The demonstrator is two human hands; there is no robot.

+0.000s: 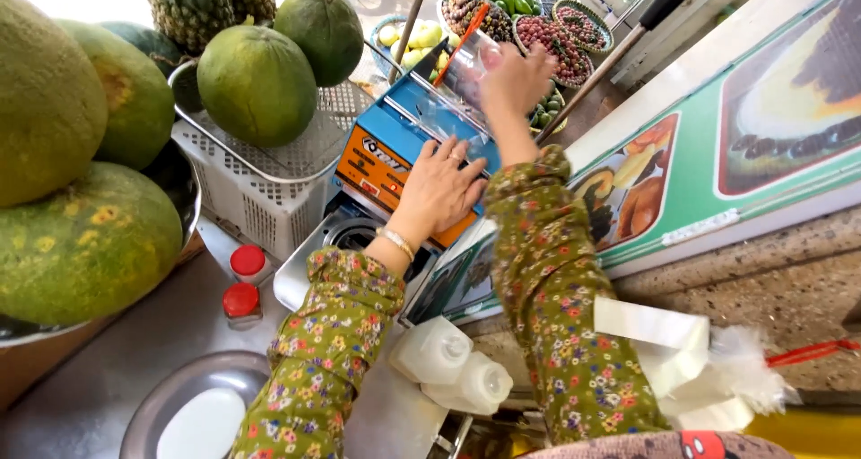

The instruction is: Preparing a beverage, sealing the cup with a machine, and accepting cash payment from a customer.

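Right then, an orange label [375,165] fronted the blue sealing machine [404,140], beside the green picture sign [717,145]. The left hand [441,188] lay flat and open on it. The right hand [516,78] gripped a clear plastic cup [466,64] just beyond.

Lots you can't make out here. The right hand [516,78] is motion-blurred, and whatever clear thing it's got its grip on just smears into glare, so can't tell what it is. The left hand [439,190] covers part of the blue sealing machine [386,149], and the sleeve hides the machine's round opening partly. Big green fruits [54,109] on the left get cut off by the edge. The metal bowl [193,405] is chopped off at the bottom. Baskets of small fruit [552,28] up top are too tiny to identify.
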